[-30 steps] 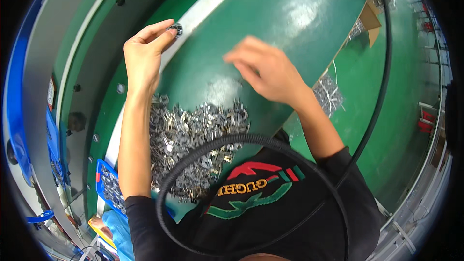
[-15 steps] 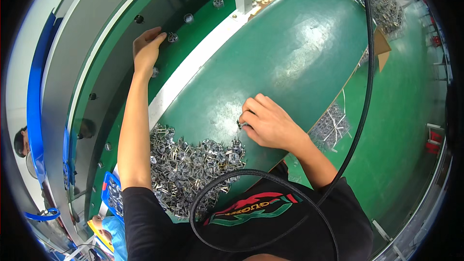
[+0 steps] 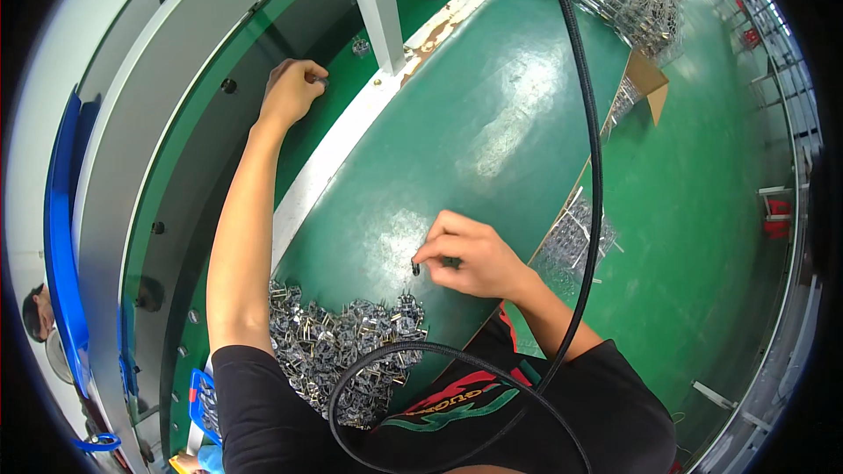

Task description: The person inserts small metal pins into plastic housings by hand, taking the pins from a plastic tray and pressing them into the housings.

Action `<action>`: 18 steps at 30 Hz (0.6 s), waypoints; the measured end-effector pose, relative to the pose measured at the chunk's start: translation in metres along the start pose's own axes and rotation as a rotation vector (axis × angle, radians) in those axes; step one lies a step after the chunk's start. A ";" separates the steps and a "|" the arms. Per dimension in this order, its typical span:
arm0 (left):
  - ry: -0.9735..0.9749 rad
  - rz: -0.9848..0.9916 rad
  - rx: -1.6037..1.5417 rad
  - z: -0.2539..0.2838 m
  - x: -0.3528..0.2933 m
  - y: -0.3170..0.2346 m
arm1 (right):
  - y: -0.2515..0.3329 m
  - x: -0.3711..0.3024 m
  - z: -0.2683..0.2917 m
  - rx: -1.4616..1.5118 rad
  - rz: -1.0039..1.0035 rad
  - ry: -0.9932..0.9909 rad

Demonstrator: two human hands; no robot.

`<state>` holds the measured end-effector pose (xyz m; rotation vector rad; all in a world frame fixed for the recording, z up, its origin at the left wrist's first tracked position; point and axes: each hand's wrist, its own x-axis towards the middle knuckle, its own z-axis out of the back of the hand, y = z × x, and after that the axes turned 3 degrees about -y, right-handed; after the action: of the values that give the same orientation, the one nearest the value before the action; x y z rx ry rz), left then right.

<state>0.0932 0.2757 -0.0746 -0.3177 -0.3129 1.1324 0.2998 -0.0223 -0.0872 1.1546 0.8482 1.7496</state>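
Note:
Over the dark green strip beyond the white rail, my left hand (image 3: 288,98) pinches a small clear part with metal (image 3: 321,81) between thumb and fingertips. My right hand (image 3: 479,256) is above the green tabletop (image 3: 457,175), its fingers closed on a small dark part (image 3: 415,269) that pokes out below the fingertips. Near my body, left of the right hand, lies a heap of small clear parts with metal prongs (image 3: 342,355). Similar single parts (image 3: 360,46) sit spaced out along the green strip.
A black braided cable (image 3: 590,123) hangs across the view and loops over my lap. A grey post (image 3: 373,13) stands at the white rail (image 3: 338,136). Bagged parts (image 3: 575,237) and a cardboard box (image 3: 646,79) are at the right. A blue bin (image 3: 198,395) is lower left.
My left hand has closed on a part from the strip. The right hand still holds its small dark part, with the fingers slightly turned. The whole view has shifted.

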 end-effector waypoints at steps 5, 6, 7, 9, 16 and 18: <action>-0.041 0.196 -0.361 0.021 -0.042 -0.020 | 0.007 0.017 -0.009 0.234 -0.056 -0.080; -0.048 0.189 -0.610 0.027 -0.055 -0.028 | 0.008 0.020 -0.010 0.240 -0.060 -0.069; -0.056 0.188 -0.856 0.033 -0.072 -0.036 | 0.010 0.023 -0.013 0.293 -0.053 -0.088; -0.011 0.158 -1.001 0.044 -0.116 -0.059 | 0.015 0.028 -0.013 0.363 -0.072 -0.095; -0.162 0.334 -1.094 0.073 -0.266 -0.054 | 0.005 0.048 -0.027 -0.208 -0.174 -0.161; -0.197 0.381 -1.134 0.069 -0.291 -0.049 | 0.003 0.052 -0.030 -0.366 -0.309 -0.123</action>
<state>-0.0073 -0.0036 -0.0163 -1.3068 -1.1032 1.2641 0.2599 0.0209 -0.0761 0.8291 0.5673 1.4845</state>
